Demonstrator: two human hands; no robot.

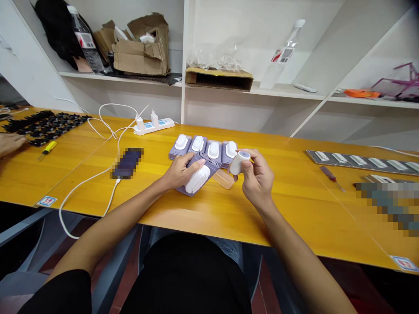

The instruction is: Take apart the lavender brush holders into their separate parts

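Note:
My left hand (180,172) is closed round a purple-grey tray (211,160), held tilted above the table's front half. A white ribbed piece (197,179) sits in the tray's near side; its kind is unclear. Between the thumb and fingers of my right hand (258,176) is a white rounded device (240,162) with a grey round end facing up. Just behind the hands stands a row of several similar purple-grey boxes (178,150), each topped by a white oval piece (213,150). A clear, round-cornered plastic lid (224,179) lies on the table between my hands.
To the left are a phone (127,163) on a white cable, a power strip (153,126), a yellow screwdriver (49,148) and another person's hand (11,144). At right lie a metal strip with white parts (352,160) and a screwdriver (330,176). Shelves rise behind.

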